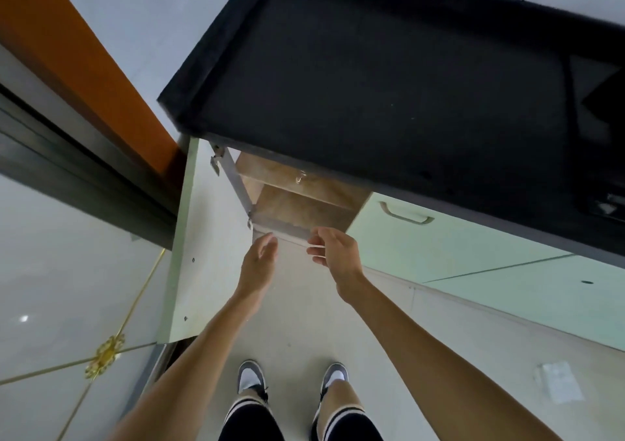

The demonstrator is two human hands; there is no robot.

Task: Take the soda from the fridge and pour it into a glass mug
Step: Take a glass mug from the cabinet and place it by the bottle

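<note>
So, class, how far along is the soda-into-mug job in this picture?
Done: only a cabinet door under the black counter stands open. In hand: the left hand and right hand reach toward its shelves; whether the right holds anything is unclear. Left: no soda, fridge or mug shows clearly, so fetching and pouring remain.

Open cabinet (304, 205) beneath the countertop (372, 85).
Passage is left between the swung-out door (209, 237) and the closed door (422, 241); the interior is divided by a shelf (291, 178).
</note>
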